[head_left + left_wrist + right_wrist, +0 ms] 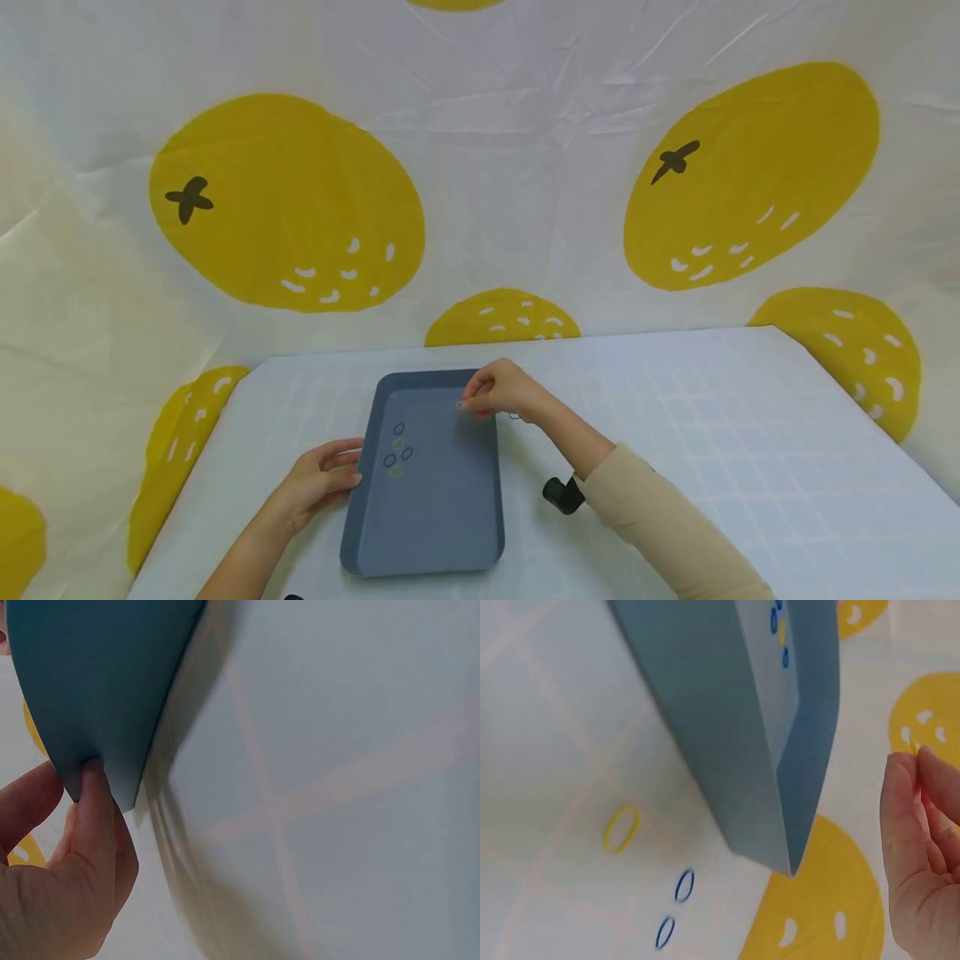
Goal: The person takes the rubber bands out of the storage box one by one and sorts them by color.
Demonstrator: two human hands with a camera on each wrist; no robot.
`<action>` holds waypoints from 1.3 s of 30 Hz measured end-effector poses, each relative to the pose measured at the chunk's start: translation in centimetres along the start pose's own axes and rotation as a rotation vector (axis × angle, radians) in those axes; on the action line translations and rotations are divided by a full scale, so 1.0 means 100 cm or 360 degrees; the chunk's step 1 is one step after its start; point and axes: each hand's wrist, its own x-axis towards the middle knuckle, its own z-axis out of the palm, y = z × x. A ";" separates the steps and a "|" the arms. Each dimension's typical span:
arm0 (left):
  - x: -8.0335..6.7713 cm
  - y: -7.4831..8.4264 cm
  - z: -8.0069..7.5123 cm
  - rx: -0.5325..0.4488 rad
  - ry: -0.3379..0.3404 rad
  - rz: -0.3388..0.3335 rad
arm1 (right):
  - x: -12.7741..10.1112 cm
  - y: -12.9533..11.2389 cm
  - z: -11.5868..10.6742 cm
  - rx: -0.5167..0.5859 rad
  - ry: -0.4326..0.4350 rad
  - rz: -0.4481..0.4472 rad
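**Hands at blue tray, small bands inside and beside it**

Right hand (498,390) hovers over the far right corner of the blue tray (442,508), fingertips pinched together, narrow grip. It seems to pinch something tiny, too small to make out; the right wrist view shows only curled fingers (919,825), nothing clearly held. Left hand (318,483) holds the tray's left rim, thumb and fingers on the edge, seen close in the left wrist view. Tray lies flat on the table (750,433), covered in pale blue cloth with a faint grid. Inside the tray, near the left wall, a cluster of small bands (398,451), blue and yellowish. More bands on the table just outside the tray: one yellow band (621,828), two blue bands (675,907). Backdrop is white fabric with big yellow orange prints (285,204). Dark object (562,494) by the right sleeve, partly hidden, unclear.
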 end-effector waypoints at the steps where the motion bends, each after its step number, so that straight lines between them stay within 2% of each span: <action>1: -0.001 -0.001 0.000 -0.0006 -0.0002 0.0001 | -0.003 0.001 -0.003 -0.0003 0.0005 -0.0001; 13: -0.001 -0.006 -0.007 -0.0030 -0.0018 0.0036 | -0.024 0.016 -0.025 0.0081 -0.0029 -0.0031; 19: 0.001 -0.005 -0.004 -0.0055 -0.0059 0.0068 | -0.035 0.032 -0.043 0.0129 0.0009 0.0027; 24: 0.002 -0.005 -0.001 -0.0056 -0.0048 0.0055 | -0.043 0.046 -0.052 0.0143 0.0021 0.0091; 34: 0.003 -0.006 0.000 -0.0031 -0.0049 0.0044 | -0.053 0.076 -0.047 0.0164 0.0046 0.0207; 39: 0.003 -0.004 0.000 -0.0012 -0.0027 0.0033 | -0.053 0.088 -0.040 0.0088 0.0069 0.0237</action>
